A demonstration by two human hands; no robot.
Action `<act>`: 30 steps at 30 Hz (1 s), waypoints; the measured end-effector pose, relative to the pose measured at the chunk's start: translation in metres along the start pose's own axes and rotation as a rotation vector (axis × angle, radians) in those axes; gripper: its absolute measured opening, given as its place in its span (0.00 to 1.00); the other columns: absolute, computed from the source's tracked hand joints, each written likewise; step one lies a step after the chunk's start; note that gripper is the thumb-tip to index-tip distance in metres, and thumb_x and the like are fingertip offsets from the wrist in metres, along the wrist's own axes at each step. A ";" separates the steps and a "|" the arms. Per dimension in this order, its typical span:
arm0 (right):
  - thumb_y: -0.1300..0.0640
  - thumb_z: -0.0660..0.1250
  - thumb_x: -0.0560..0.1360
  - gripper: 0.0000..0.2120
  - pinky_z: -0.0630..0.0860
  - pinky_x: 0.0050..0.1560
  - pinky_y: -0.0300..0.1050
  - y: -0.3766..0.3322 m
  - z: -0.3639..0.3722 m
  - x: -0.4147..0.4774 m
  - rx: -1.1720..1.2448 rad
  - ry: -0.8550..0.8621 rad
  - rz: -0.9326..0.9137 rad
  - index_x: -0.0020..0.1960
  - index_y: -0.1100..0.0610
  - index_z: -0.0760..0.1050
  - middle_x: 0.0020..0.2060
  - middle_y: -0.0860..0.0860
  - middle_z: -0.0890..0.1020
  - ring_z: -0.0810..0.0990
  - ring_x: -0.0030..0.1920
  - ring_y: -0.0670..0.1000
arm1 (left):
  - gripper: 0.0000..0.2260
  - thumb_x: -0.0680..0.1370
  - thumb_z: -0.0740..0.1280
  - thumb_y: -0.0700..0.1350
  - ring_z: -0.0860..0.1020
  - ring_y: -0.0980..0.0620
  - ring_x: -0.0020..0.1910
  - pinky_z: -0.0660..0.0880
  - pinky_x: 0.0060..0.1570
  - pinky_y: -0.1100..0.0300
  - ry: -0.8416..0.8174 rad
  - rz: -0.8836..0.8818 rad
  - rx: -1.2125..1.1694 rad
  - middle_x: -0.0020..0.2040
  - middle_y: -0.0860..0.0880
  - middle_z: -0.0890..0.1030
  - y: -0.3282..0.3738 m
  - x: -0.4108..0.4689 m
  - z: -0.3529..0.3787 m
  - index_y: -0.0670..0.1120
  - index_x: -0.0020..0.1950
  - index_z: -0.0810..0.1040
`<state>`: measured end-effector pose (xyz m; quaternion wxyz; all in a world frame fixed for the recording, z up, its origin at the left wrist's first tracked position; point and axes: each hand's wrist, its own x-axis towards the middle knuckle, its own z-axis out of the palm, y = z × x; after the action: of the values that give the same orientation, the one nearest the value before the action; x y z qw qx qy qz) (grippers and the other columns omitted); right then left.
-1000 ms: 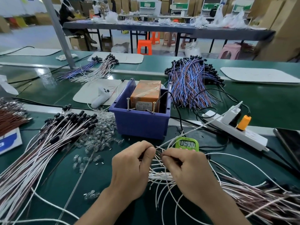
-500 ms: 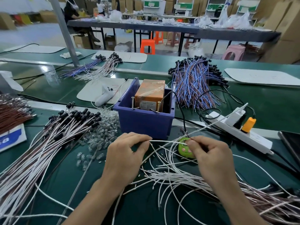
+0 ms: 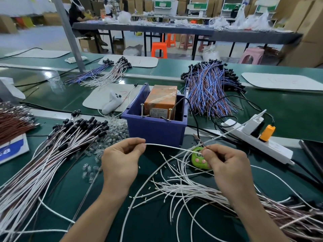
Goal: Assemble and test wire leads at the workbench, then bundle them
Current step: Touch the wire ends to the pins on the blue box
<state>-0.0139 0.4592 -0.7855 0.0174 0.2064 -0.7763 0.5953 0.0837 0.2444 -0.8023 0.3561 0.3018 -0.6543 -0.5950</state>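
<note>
A white wire lead point(image 3: 167, 146) is stretched between my two hands above the green bench. My left hand point(image 3: 121, 161) pinches one end of it, and my right hand point(image 3: 225, 165) pinches it near the other end, just in front of the blue bin point(image 3: 153, 131). Loose white leads point(image 3: 183, 187) lie fanned out below my hands. A pile of finished leads with black caps point(image 3: 52, 154) lies to the left. The blue bin holds an orange box point(image 3: 161, 102) with two upright screws at its front.
A green timer point(image 3: 199, 158) sits partly behind my right hand. Small clear parts point(image 3: 113, 133) lie scattered left of the bin. A white power strip point(image 3: 255, 142) with an orange plug lies to the right. Blue and brown leads point(image 3: 209, 88) are heaped behind the bin.
My hands have drawn apart, pulling one white lead out taut between them. They have also moved up toward the blue bin.
</note>
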 end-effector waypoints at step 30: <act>0.55 0.73 0.77 0.07 0.79 0.45 0.37 -0.006 0.016 -0.015 -0.127 -0.096 -0.124 0.46 0.43 0.86 0.39 0.41 0.86 0.84 0.42 0.41 | 0.12 0.69 0.73 0.56 0.79 0.53 0.30 0.76 0.33 0.64 -0.320 -0.179 -0.291 0.36 0.42 0.85 0.016 -0.023 0.017 0.48 0.39 0.88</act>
<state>0.0056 0.4478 -0.7882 0.0301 0.2806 -0.7981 0.5323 0.0826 0.2745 -0.7894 0.2335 0.2057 -0.5803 -0.7526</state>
